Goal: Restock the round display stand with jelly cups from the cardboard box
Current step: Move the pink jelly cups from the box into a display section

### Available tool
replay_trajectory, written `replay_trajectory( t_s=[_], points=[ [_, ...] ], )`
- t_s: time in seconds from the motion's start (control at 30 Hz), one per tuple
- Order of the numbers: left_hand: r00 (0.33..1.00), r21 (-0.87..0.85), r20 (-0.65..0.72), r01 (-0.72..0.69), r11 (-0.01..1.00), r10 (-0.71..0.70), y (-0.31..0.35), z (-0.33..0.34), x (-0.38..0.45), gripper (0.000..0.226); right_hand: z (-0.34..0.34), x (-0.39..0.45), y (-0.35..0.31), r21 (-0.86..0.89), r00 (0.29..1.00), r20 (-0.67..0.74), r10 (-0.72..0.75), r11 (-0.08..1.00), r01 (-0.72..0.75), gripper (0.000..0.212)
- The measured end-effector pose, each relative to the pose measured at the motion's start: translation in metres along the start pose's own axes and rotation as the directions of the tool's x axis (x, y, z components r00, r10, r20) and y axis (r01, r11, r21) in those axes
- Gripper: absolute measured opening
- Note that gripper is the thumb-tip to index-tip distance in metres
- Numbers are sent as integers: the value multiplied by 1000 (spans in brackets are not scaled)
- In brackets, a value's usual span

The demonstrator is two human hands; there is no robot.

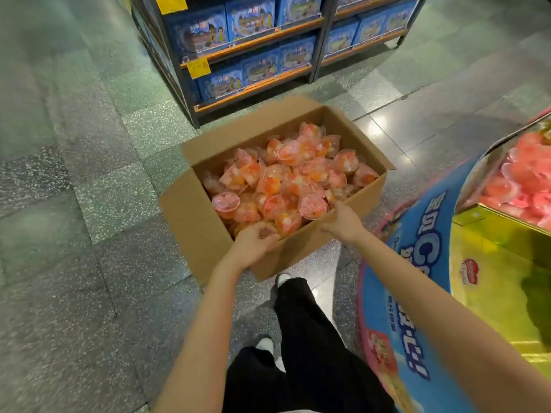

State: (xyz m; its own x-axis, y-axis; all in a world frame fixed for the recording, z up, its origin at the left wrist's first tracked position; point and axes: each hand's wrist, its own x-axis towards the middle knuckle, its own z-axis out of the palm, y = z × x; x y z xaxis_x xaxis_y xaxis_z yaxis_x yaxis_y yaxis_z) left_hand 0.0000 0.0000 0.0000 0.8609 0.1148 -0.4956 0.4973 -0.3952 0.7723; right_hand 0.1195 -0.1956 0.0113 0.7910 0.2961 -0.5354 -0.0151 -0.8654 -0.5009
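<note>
2 hands are in the cardboard box (205, 216) at 12 o'clock: your left hand (253, 244) curls around jelly cups (286, 174), your right hand (343, 217) reaches among them, fingers hidden. Next, lift a handful to the round display stand (417, 234) at 3 o'clock.

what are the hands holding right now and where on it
Both hands grip the near rim of the cardboard box: left hand toward its near corner, right hand further along, fingers curled over the edge.

Speckled grey floor (89, 204) carried open cardboard box (196, 222), blue-stocked shelving (185, 93) behind, round display stand (396, 293) beside.
</note>
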Motion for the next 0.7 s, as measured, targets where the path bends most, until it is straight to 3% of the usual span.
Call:
replay_trajectory(
  t_s=[0.13, 0.27, 0.4, 0.53, 0.7],
  points=[
    [995, -79, -37, 86, 993, -89, 12, 5, 39, 20, 0, 56, 15, 12, 997, -73, -20, 1000, 21, 86],
    [988, -97, -61, 134, 986, -141, 25, 10, 73, 23, -3, 92, 21, -117, 987, -8, -160, 981, 158, 67],
    [972, -208, -117, 177, 962, -205, 34, 16, 89, 20, 0, 113, 27, -143, 989, 29, -146, 978, 149, 46],
    [954, -261, -145, 220, 940, -264, 31, 15, 95, 26, 0, 117, 26, -77, 994, 3, -108, 991, 108, 36],
    [954, -386, -95, 230, 894, -286, 43, 6, 102, 46, -20, 106, 12, 135, 995, 6, -104, 986, 102, 35]
  ],
)
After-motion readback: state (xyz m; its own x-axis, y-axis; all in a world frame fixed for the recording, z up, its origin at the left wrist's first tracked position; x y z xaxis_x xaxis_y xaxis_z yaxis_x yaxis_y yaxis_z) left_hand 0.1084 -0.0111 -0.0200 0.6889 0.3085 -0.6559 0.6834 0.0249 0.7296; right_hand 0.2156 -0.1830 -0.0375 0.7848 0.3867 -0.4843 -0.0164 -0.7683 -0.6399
